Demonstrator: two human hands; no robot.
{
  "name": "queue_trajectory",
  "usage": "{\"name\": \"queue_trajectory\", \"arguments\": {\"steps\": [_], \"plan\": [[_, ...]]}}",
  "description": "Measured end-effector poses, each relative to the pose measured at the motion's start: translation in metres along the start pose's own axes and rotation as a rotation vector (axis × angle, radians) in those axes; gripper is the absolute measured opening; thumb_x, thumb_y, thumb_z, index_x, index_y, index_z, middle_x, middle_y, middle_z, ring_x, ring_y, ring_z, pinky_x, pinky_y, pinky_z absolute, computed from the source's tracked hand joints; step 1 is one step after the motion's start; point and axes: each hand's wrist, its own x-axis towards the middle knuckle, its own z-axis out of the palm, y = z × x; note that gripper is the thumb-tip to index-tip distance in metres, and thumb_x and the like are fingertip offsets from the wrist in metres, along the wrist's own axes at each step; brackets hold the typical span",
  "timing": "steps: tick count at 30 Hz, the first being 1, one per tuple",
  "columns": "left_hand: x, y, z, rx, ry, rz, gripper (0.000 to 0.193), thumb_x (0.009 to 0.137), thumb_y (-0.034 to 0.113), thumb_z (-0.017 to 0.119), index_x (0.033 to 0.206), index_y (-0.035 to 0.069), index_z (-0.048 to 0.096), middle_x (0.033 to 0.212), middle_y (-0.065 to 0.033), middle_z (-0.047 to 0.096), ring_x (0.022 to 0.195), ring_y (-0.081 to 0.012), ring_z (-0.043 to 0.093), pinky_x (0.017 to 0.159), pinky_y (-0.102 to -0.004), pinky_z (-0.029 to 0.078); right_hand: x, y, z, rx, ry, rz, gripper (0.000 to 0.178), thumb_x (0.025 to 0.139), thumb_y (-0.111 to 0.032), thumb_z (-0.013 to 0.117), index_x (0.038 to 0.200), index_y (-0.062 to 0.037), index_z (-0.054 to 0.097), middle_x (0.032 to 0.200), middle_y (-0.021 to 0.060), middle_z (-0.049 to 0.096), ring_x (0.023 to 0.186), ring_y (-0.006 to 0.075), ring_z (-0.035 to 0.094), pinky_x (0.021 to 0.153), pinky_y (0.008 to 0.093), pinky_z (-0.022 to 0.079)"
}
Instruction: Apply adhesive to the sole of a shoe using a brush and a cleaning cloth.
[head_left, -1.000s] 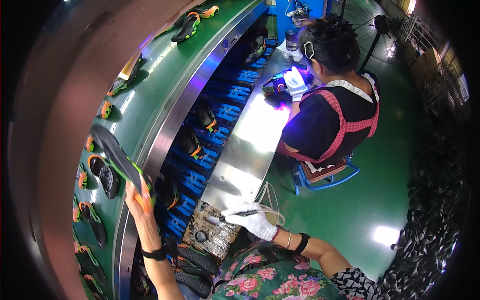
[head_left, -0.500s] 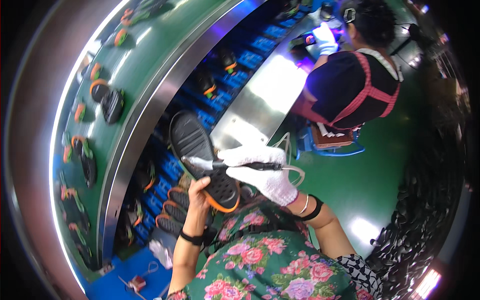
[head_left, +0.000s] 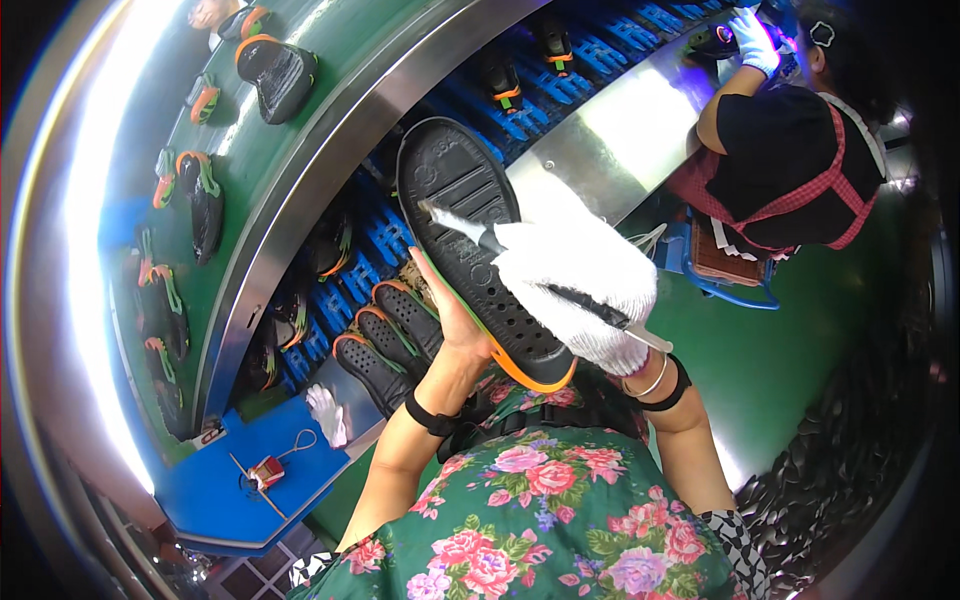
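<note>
A black shoe sole [head_left: 455,205] with ridges, holes near the heel and an orange heel rim is tilted up in front of me. Bare, my left hand [head_left: 455,315] grips it along its left edge, most fingers hidden beneath. In a white knit glove, my right hand [head_left: 585,270] is closed round a slim dark-handled brush [head_left: 462,222] with a pale tapered head. The brush tip lies over the sole's ridged front part; whether it touches I cannot tell. A thin pale hose [head_left: 650,338] trails from the handle past my right wrist.
Several similar soles [head_left: 375,365] lie left of my left forearm. Beyond runs a rack of blue holders [head_left: 385,235], then a green conveyor [head_left: 330,45] carrying shoes. A blue table [head_left: 210,490] bears a pink-white glove [head_left: 328,415]. A co-worker [head_left: 770,160] sits at the metal bench [head_left: 590,150].
The view has shifted, showing more of the blue table. The sole appears nearer and larger. My left hand has more of its palm against the edge, and the brush stays over the sole.
</note>
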Motion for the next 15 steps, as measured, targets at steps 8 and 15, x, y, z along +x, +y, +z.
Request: {"name": "queue_trajectory", "arguments": {"steps": [8, 15], "plan": [[-0.012, -0.010, 0.009, 0.376, -0.143, 0.126, 0.091, 0.096, 0.082, 0.030, 0.160, 0.016, 0.034, 0.160, -0.0014, 0.040, 0.143, -0.0245, 0.041, 0.121, -0.0413, 0.030, 0.018, 0.011, 0.006, -0.336, -0.031, -0.268, 0.033, 0.080, 0.000, 0.077, 0.113, -0.0044, 0.077, 0.115, 0.0130, 0.075, 0.105, 0.0284, 0.070, 0.087, 0.0364, 0.057], [0.001, -0.020, 0.016, 0.307, -0.036, 0.010, 0.108, 0.085, 0.094, 0.024, 0.151, 0.010, 0.043, 0.148, -0.0102, 0.053, 0.134, -0.0274, 0.051, 0.116, -0.0440, 0.038, 0.000, 0.011, 0.028, -0.113, -0.054, -0.062, 0.036, 0.079, 0.000, 0.077, 0.114, -0.0051, 0.077, 0.115, 0.0134, 0.075, 0.104, 0.0277, 0.070, 0.087, 0.0378, 0.057]]}}
